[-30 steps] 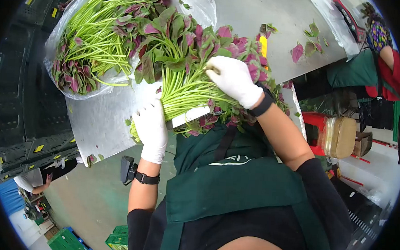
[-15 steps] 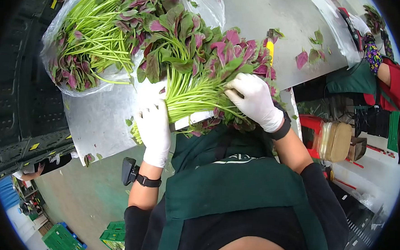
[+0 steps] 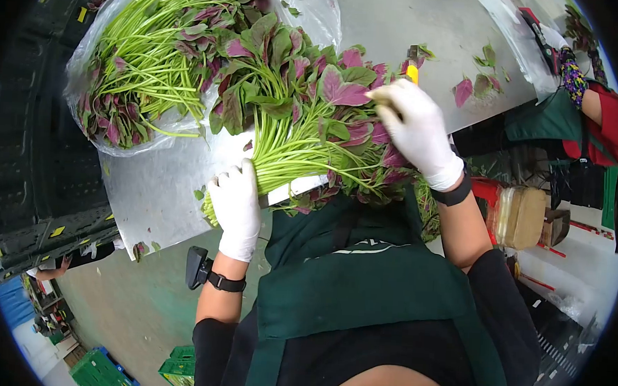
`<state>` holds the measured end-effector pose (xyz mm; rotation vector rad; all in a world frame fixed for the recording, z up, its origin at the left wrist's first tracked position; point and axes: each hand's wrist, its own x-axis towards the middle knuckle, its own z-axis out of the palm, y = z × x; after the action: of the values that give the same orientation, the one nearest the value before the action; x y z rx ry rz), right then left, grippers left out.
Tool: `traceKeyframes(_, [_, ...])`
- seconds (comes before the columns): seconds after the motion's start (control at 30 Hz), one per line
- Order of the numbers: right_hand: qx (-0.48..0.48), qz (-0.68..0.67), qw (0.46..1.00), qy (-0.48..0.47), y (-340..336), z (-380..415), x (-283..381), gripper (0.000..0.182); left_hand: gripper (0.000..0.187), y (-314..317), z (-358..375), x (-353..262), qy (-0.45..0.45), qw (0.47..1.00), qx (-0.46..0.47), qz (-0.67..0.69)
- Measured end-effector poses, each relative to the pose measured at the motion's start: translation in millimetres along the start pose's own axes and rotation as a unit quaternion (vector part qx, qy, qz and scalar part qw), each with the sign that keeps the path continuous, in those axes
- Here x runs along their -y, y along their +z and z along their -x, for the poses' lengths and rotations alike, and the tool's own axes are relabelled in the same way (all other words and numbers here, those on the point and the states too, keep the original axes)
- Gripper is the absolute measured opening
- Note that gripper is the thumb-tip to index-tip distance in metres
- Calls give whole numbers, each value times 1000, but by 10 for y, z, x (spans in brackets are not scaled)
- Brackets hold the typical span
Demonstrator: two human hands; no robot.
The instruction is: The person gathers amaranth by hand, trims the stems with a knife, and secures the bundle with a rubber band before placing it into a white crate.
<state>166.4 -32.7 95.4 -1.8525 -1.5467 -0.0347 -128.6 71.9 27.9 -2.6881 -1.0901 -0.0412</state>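
My left hand (image 3: 235,206), in a white glove, is closed around the cut stem ends of a bunch of red amaranth (image 3: 301,140) at the table's near edge. Its green stems fan right into green and purple leaves. My right hand (image 3: 417,129), also gloved, is raised over the leafy end, thumb and forefinger pinched at the edge of a large purple-green amaranth leaf (image 3: 344,90). Just beyond its knuckles a yellow-handled tool (image 3: 412,74) lies partly covered by the hand. A larger heap of amaranth (image 3: 151,66) rests in a clear plastic bag (image 3: 109,140) at upper left.
The metal table (image 3: 148,198) carries loose leaves (image 3: 482,83) at right. Black crates (image 3: 40,123) stack up at left. A co-worker's gloved hand (image 3: 555,38) is at upper right, beside a red-and-black tool (image 3: 538,39). A red stool (image 3: 487,195) stands at right.
My right hand has moved up and right from the stems to the leaves, now pinching a large leaf and partly covering the yellow handle. My left hand keeps its grip on the stems.
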Motion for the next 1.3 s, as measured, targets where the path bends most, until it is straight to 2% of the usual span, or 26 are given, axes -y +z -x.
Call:
traceKeyframes(0.1, [88,-53,993,-64,262,-87,239,24,33,-13,-5,-1,6,1000,-4,-18])
traceKeyframes(0.17, [205,33,973,-105,419,-61,233,20,31,-6,-11,-3,0,1000,1,-26])
traceKeyframes(0.23, [209,34,971,-107,501,-162,225,16,30,-20,-21,-4,-2,1000,6,-27])
traceKeyframes(0.3, [119,-20,984,-128,519,-364,343,14,30,-32,-22,-19,-5,1000,13,-27])
traceKeyframes(0.37, [143,-49,985,-87,562,-559,509,19,30,-41,-26,-15,-5,999,18,-27])
traceKeyframes(0.43, [111,-93,983,-110,844,-601,496,26,30,-21,-2,-4,-2,1000,5,-16])
traceKeyframes(0.5, [159,-60,978,-119,979,-609,491,33,31,-16,-17,4,-2,1000,0,-9])
traceKeyframes(0.53, [149,-55,979,-127,1030,-621,501,27,31,-24,-21,-3,-5,1000,3,-8])
traceKeyframes(0.63, [147,-44,986,-73,968,-800,655,19,32,-28,-17,-3,-8,1000,-1,0])
traceKeyframes(0.67, [93,-25,992,-86,1024,-857,645,12,32,-24,-16,2,-7,1000,-4,4])
traceKeyframes(0.7, [86,-30,992,-90,1050,-924,622,13,32,-21,-21,7,-4,1000,-8,7])
traceKeyframes(0.97, [180,81,976,-96,1306,-1179,280,29,29,-49,-20,33,5,1000,-5,17])
traceKeyframes(1.1, [200,98,973,-61,1229,-1197,276,28,29,-36,-20,41,9,1000,-19,22])
traceKeyframes(1.2, [140,30,981,-130,1274,-1165,266,23,29,-26,-28,29,5,999,-24,21])
traceKeyframes(1.3, [194,81,972,-105,1221,-1189,368,17,28,10,-32,22,-3,1000,-8,0])
